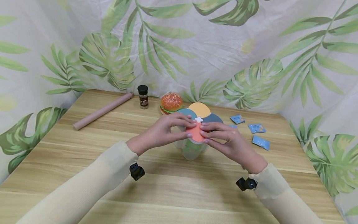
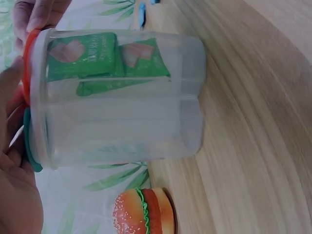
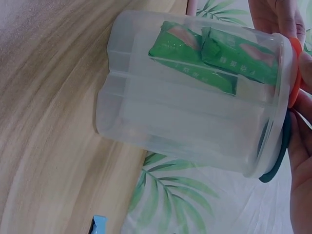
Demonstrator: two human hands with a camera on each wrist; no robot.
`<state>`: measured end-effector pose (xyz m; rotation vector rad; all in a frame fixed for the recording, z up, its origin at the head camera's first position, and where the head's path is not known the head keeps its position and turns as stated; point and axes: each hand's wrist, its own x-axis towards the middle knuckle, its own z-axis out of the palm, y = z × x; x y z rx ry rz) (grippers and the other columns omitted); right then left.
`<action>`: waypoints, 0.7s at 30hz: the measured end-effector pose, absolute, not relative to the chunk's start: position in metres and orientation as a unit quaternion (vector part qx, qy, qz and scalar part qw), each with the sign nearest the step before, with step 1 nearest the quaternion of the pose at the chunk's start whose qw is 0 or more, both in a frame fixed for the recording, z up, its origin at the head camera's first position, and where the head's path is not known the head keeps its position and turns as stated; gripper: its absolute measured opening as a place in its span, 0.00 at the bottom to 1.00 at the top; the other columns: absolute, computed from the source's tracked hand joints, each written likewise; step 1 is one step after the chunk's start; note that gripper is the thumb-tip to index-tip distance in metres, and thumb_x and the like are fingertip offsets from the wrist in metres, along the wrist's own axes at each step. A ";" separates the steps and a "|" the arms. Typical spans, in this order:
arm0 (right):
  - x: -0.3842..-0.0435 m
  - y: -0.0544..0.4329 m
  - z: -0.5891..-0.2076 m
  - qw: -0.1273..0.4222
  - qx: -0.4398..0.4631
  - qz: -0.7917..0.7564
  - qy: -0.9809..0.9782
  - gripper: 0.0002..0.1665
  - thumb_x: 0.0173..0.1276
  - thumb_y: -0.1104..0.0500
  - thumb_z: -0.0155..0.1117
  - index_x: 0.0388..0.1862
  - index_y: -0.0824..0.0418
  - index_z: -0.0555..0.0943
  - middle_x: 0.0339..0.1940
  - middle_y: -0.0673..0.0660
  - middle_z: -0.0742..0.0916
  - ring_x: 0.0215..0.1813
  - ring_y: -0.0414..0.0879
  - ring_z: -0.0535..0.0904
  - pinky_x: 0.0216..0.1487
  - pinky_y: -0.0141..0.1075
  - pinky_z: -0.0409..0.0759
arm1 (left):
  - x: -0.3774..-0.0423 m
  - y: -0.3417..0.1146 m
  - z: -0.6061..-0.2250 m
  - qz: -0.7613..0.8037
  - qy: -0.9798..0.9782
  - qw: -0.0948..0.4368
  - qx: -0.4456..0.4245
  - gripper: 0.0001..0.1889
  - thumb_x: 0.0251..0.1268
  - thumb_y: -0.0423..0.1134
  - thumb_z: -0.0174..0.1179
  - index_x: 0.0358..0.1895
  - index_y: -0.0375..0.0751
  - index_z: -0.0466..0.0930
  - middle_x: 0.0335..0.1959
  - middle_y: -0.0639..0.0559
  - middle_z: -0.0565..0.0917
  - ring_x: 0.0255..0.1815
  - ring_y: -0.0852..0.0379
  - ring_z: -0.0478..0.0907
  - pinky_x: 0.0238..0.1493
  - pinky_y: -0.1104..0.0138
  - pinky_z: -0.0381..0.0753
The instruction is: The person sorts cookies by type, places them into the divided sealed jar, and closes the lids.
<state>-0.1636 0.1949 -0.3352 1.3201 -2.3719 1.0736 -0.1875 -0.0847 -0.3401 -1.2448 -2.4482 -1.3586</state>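
Clear container (image 1: 191,153) with two hands at its top. The container stands upright on the worktop (image 1: 167,196), just right of the centre of the head view. Its lids are red (image 1: 195,134), yellow (image 1: 199,109), teal (image 1: 185,112) and dark blue (image 1: 214,118), meeting at a white star (image 1: 199,119). The left hand (image 1: 162,132) enters from the lower left, the right hand (image 1: 235,141) from the lower right. I see the fingers of both laid on the red lid from opposite sides, each thumb apart from the fingers and touching that lid near its edge. Green packets (image 2: 83,56) show through the wall, at the upper left of the left wrist view. Upper centre of the head view: burger (image 1: 172,102); left of it, jar (image 1: 143,99). Upper left: pink roll (image 1: 103,111). Right: blue packets (image 1: 257,128). Behind: leaf-print cloth (image 1: 207,46).
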 end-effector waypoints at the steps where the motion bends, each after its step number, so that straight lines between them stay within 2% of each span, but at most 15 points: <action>1: -0.162 0.195 -0.335 0.109 0.447 0.361 -0.811 0.25 0.60 0.73 0.77 0.57 0.62 0.89 0.62 0.60 0.88 0.67 0.54 0.83 0.69 0.25 0.79 | -0.187 -0.084 -0.340 -0.441 -0.799 0.040 -0.407 0.17 0.68 0.36 0.71 0.58 0.40 0.88 0.60 0.46 0.88 0.74 0.46 0.77 0.75 0.54 0.78; 7: -0.159 0.198 -0.334 0.111 0.449 0.340 -0.819 0.26 0.65 0.69 0.76 0.63 0.61 0.86 0.67 0.59 0.86 0.71 0.52 0.81 0.73 0.26 0.75 | -0.180 -0.082 -0.339 -0.424 -0.812 0.059 -0.396 0.16 0.75 0.38 0.65 0.61 0.41 0.87 0.62 0.48 0.87 0.77 0.49 0.74 0.81 0.53 0.71; 11: -0.159 0.199 -0.334 0.113 0.449 0.340 -0.818 0.27 0.67 0.69 0.73 0.65 0.61 0.85 0.69 0.59 0.85 0.73 0.52 0.79 0.77 0.27 0.72 | -0.170 -0.081 -0.341 -0.417 -0.824 0.085 -0.375 0.20 0.77 0.40 0.63 0.68 0.41 0.82 0.72 0.48 0.81 0.83 0.49 0.66 0.86 0.51 0.61; 16: -0.163 0.206 -0.340 0.151 0.419 0.379 -0.811 0.27 0.70 0.72 0.68 0.68 0.64 0.81 0.71 0.64 0.82 0.79 0.49 0.74 0.80 0.30 0.68 | -0.156 -0.078 -0.348 -0.425 -0.834 0.138 -0.323 0.30 0.81 0.45 0.58 0.80 0.40 0.67 0.83 0.46 0.66 0.87 0.46 0.57 0.87 0.49 0.55; 19: -0.166 0.212 -0.344 0.180 0.372 0.402 -0.817 0.28 0.75 0.71 0.61 0.73 0.65 0.76 0.75 0.66 0.79 0.81 0.52 0.70 0.81 0.28 0.65 | -0.149 -0.075 -0.352 -0.449 -0.839 0.145 -0.271 0.33 0.86 0.51 0.47 0.84 0.39 0.55 0.87 0.46 0.57 0.88 0.44 0.53 0.88 0.48 0.54; 21: -0.169 0.215 -0.346 0.168 0.329 0.423 -0.827 0.28 0.82 0.65 0.54 0.78 0.63 0.71 0.79 0.65 0.75 0.82 0.56 0.68 0.81 0.25 0.64 | -0.144 -0.073 -0.354 -0.481 -0.836 0.129 -0.230 0.35 0.88 0.54 0.40 0.85 0.38 0.49 0.88 0.46 0.52 0.89 0.45 0.48 0.88 0.49 0.51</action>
